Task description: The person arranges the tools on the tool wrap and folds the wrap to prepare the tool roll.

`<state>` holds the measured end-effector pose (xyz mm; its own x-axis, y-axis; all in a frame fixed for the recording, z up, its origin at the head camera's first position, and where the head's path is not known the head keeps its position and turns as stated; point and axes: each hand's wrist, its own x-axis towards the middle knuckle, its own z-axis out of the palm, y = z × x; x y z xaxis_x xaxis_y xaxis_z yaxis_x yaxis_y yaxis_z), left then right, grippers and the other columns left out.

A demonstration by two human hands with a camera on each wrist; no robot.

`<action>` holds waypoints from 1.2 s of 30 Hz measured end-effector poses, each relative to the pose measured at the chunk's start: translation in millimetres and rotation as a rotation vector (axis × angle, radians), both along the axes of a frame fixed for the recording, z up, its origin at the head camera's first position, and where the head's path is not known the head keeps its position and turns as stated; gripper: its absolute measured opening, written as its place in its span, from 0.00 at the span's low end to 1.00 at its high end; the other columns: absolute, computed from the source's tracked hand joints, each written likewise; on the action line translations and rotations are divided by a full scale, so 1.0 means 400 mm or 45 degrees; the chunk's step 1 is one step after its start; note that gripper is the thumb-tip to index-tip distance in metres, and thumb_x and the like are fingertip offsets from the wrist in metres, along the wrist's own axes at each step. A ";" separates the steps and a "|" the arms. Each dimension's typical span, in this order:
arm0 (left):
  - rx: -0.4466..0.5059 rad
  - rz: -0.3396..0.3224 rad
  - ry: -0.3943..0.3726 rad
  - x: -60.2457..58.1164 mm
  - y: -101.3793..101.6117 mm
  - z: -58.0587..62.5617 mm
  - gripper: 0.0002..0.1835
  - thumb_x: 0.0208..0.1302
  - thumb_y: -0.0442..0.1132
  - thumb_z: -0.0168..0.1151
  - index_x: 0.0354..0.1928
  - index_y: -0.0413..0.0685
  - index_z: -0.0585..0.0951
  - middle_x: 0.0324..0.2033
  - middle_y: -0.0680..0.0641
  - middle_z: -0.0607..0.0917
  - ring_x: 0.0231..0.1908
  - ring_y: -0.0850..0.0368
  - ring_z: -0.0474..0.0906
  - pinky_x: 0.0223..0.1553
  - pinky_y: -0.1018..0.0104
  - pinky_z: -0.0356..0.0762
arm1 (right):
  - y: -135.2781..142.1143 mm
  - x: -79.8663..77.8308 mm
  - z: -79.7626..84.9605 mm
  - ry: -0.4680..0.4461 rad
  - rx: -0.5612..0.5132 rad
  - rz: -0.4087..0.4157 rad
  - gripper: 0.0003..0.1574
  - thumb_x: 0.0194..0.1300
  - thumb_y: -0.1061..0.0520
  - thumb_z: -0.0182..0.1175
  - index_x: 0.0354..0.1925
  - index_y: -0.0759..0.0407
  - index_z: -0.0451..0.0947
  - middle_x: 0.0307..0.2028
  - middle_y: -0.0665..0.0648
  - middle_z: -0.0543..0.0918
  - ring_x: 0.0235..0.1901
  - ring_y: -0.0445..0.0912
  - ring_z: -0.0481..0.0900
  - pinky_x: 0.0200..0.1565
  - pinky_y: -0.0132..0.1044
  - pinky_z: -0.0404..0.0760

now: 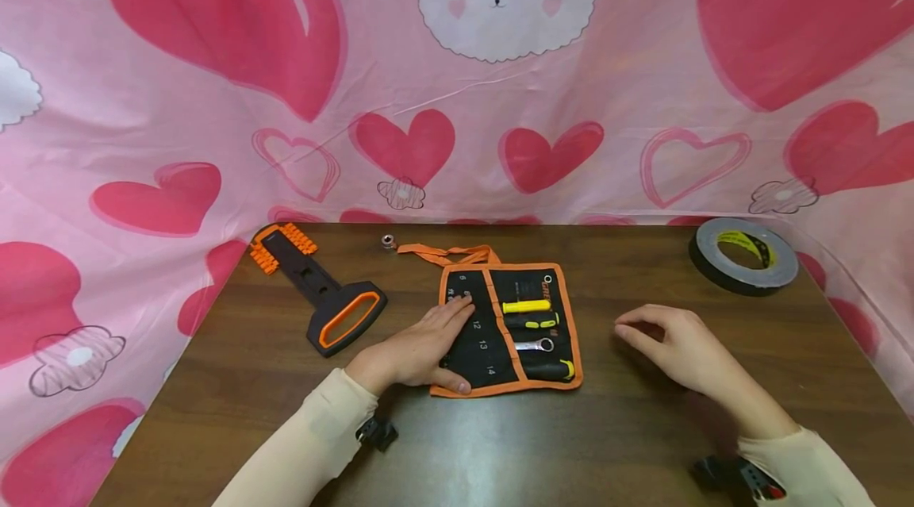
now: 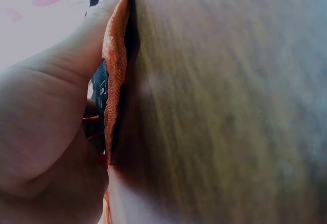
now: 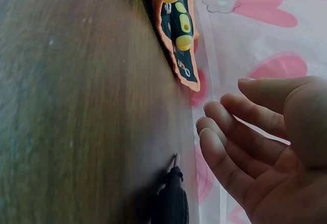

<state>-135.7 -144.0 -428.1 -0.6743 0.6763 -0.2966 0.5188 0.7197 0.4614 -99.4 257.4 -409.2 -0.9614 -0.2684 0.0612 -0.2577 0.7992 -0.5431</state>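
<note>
A black tool pouch with orange edging lies unfolded on the table. In its right-hand pockets sit a tool with a yellow handle, a black-and-yellow handle, a ring-ended wrench and a black handle with a yellow end. My left hand rests on the pouch's numbered left half, fingers extended, thumb near the bottom edge. In the left wrist view, the thumb lies along the orange edging. Right of the pouch, my right hand hovers with loosely bent fingers and holds nothing.
A black-and-orange handled tool lies at the left. A small metal socket sits by the pouch's orange tie. A tape roll lies at the back right. Behind the table hangs a pink heart-patterned cloth.
</note>
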 end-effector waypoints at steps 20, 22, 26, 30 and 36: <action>-0.002 0.004 -0.003 -0.002 -0.002 -0.004 0.66 0.61 0.65 0.77 0.88 0.45 0.48 0.88 0.45 0.44 0.88 0.48 0.39 0.87 0.48 0.46 | 0.081 0.038 -0.034 0.124 -0.017 -0.112 0.07 0.64 0.58 0.78 0.42 0.50 0.93 0.44 0.59 0.93 0.40 0.39 0.86 0.37 0.29 0.77; 0.001 0.005 -0.004 -0.001 -0.002 -0.002 0.66 0.61 0.65 0.77 0.88 0.45 0.48 0.88 0.45 0.44 0.88 0.48 0.39 0.87 0.47 0.46 | 0.088 0.043 -0.037 0.123 -0.013 -0.118 0.08 0.63 0.58 0.79 0.42 0.51 0.93 0.40 0.55 0.93 0.34 0.31 0.76 0.34 0.30 0.74; 0.004 0.005 -0.007 0.000 -0.002 0.000 0.66 0.61 0.64 0.78 0.88 0.44 0.48 0.88 0.44 0.45 0.88 0.48 0.40 0.87 0.47 0.46 | 0.099 0.051 -0.041 0.106 -0.002 -0.117 0.09 0.62 0.60 0.79 0.42 0.53 0.92 0.35 0.49 0.90 0.31 0.27 0.70 0.32 0.30 0.72; 0.001 0.007 -0.003 0.000 -0.002 0.000 0.66 0.61 0.64 0.78 0.88 0.45 0.48 0.88 0.45 0.45 0.88 0.48 0.40 0.87 0.47 0.46 | 0.112 0.057 -0.049 0.094 0.005 -0.110 0.08 0.62 0.61 0.78 0.41 0.55 0.92 0.30 0.44 0.85 0.29 0.28 0.69 0.31 0.30 0.71; 0.005 0.006 -0.007 0.000 -0.003 0.000 0.66 0.61 0.64 0.77 0.88 0.45 0.48 0.89 0.45 0.44 0.88 0.48 0.39 0.87 0.47 0.45 | 0.131 0.066 -0.065 0.113 0.023 -0.131 0.08 0.60 0.62 0.79 0.39 0.55 0.91 0.28 0.42 0.79 0.27 0.29 0.66 0.29 0.31 0.67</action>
<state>-135.9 -145.1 -428.0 -0.6759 0.6743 -0.2976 0.5130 0.7203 0.4670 -72.8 309.7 -435.4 -0.9748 -0.1706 0.1435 -0.2204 0.8335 -0.5067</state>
